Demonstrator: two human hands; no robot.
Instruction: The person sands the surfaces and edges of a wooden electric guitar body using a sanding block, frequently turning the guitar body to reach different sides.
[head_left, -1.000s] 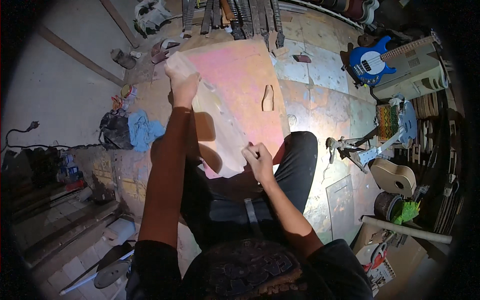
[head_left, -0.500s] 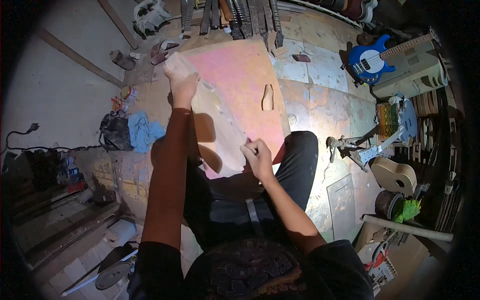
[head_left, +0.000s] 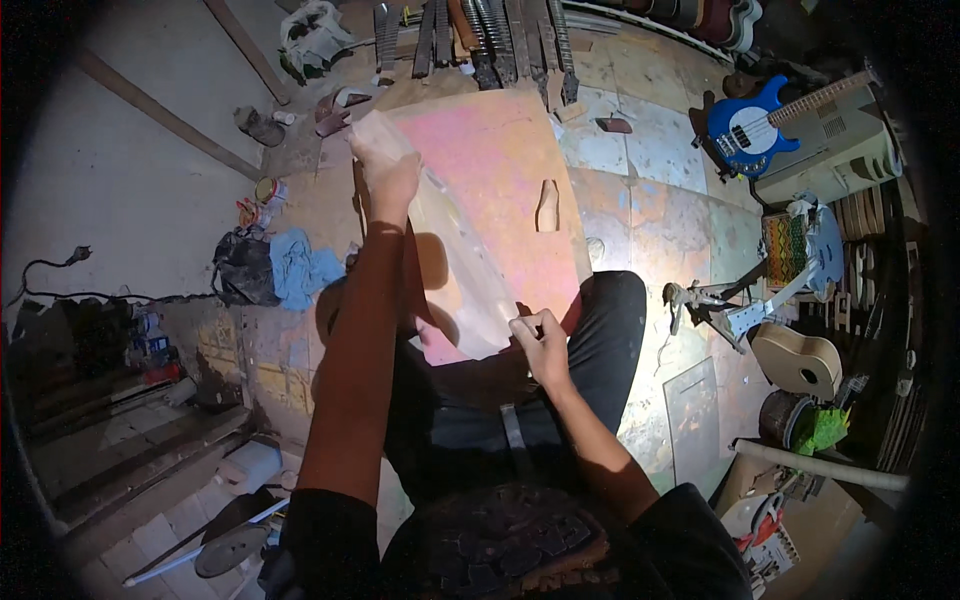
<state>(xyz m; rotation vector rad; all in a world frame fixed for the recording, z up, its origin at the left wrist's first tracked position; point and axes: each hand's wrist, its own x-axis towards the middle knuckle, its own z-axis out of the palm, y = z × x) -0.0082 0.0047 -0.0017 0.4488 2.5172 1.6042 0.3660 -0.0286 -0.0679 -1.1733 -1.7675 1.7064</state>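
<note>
"So, what takes up the most room?"

"That pink-and-tan board (head_left: 500,140), laid out in front of the person, its near edge by the lap."

"And what's over it?"

"A long pale piece (head_left: 465,270) with a curved edge, slanting across the board's left half, from the far left corner down toward the near edge. Whether it rests flat along its length, I can't tell."

"What's off to the side?"

"A blue electric guitar (head_left: 750,130), well apart, to the board's right and level with its far part. A pale guitar body (head_left: 795,360) is also right of the board, closer to the person. Left of the board there's a crumpled light blue cloth (head_left: 297,268)."

"And the hands?"

"The left hand (head_left: 385,172) is clasped about the pale piece's far end, by the board's far left corner. The right hand (head_left: 545,348), at the board's near edge, has its fingers curled in against the thumb beside the pale piece's near end; what it pinches, I can't make out."

"Anything smaller?"

"Just a bottle-shaped wooden piece (head_left: 547,205), near the board's right edge."
</note>
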